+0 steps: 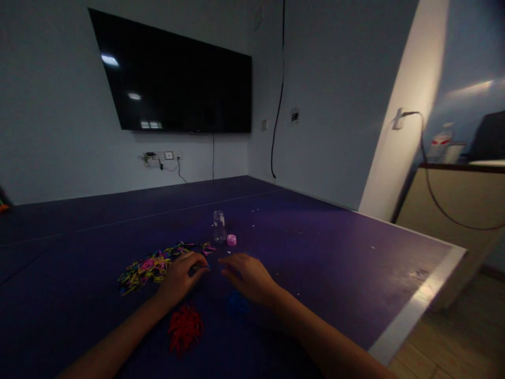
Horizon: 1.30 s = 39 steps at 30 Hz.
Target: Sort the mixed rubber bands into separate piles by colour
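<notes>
We observe a dim scene with a cool, bluish cast. The brightest area is the pale wall strip (pixel 406 110) at two o'clock, lit warmly. At eleven o'clock, the glossy black wall-mounted screen (pixel 177 79) bears small white reflections. At four o'clock, we note a soft sheen on the pale edge strip of the purple tabletop (pixel 315 252). Deep shadow darkens the tabletop at six o'clock. Fine detail is soft; we find the clear plastic bottle with a red label (pixel 441 142) blurred at two o'clock, and lines appear stretched towards the right margin.
</notes>
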Motion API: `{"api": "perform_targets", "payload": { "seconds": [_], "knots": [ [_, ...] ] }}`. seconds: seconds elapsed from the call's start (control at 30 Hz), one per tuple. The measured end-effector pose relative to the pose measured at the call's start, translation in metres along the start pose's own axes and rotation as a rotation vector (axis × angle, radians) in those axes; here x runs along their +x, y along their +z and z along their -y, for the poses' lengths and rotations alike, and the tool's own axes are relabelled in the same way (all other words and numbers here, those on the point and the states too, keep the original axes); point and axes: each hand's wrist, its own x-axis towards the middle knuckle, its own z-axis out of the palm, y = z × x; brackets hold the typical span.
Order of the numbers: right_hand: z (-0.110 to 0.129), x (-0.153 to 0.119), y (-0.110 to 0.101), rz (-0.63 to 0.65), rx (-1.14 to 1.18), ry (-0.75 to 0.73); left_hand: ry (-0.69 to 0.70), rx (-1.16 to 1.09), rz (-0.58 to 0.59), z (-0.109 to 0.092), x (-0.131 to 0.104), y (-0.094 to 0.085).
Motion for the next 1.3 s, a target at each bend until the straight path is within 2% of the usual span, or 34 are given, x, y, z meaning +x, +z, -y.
{"api": "perform_targets", "payload": {
  "seconds": [0.27, 0.4, 0.5, 0.6, 0.7, 0.77, 0.83, 1.0, 1.17, 1.23, 1.3],
  "knots": [
    [-0.006, 0.002, 0.007, 0.010, 0.004, -0.125, 0.088, -0.095, 0.066, -0.023, -0.003, 0.001],
    [-0.005, 0.002, 0.003, 0.023, 0.016, -0.072, 0.125, -0.070, 0.012, -0.023, -0.001, 0.000],
    [-0.008, 0.001, -0.004, 0.106, 0.036, -0.053, 0.097, 0.042, -0.106, -0.006, 0.002, -0.004],
    [-0.015, 0.000, -0.009, 0.219, 0.099, -0.161, -0.028, 0.222, -0.188, 0.026, 0.004, -0.011],
    [-0.020, 0.000, -0.010, 0.293, 0.125, -0.235, -0.086, 0.341, -0.106, 0.058, 0.003, -0.015],
    [-0.021, -0.001, -0.010, 0.304, 0.107, -0.246, -0.128, 0.377, -0.046, 0.070, 0.001, -0.016],
    [-0.019, -0.001, -0.011, 0.293, 0.082, -0.238, -0.174, 0.391, -0.004, 0.075, -0.001, -0.014],
    [-0.012, -0.001, -0.014, 0.236, -0.052, -0.141, -0.295, 0.453, 0.095, 0.070, -0.003, -0.012],
    [-0.008, 0.001, -0.013, 0.211, -0.181, -0.073, -0.444, 0.560, 0.089, 0.077, -0.004, -0.012],
    [-0.007, 0.002, -0.012, 0.225, -0.186, -0.069, -0.431, 0.536, 0.079, 0.080, -0.004, -0.012],
    [-0.007, 0.002, -0.011, 0.232, -0.187, -0.072, -0.356, 0.474, 0.064, 0.080, -0.003, -0.011]
  ]
}}
